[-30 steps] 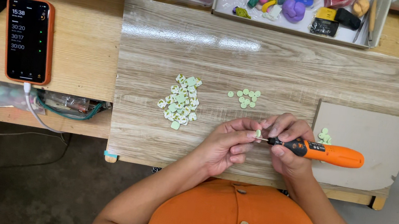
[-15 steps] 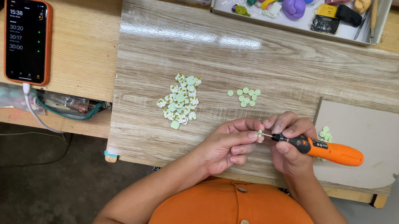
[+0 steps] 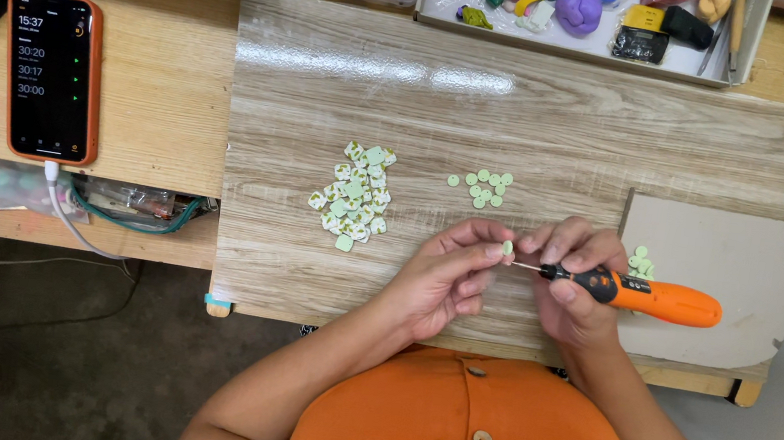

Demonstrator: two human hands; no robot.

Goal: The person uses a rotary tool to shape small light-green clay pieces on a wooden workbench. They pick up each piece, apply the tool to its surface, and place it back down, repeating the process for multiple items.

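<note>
Over the pale wood-grain board (image 3: 549,100), the person's left hand (image 3: 444,282) pinches a tiny pale-green round bead (image 3: 507,248) between fingertips, while the right hand (image 3: 573,284) wraps closed around a slim orange-and-black hand drill (image 3: 649,297), its thin bit meeting the bead, near the heap of green-and-white pieces (image 3: 355,195).

So there's a tiny pale green bead (image 3: 507,249), round and flat, pinched at the fingertips of the left hand (image 3: 450,276) and held up off the board. Right beside it is an orange rotary tool with a black nose (image 3: 639,295), lying roughly level in the right hand (image 3: 574,279), body sticking out past the hand to the right. Its thin metal bit points left, tip right at the bead.
</note>
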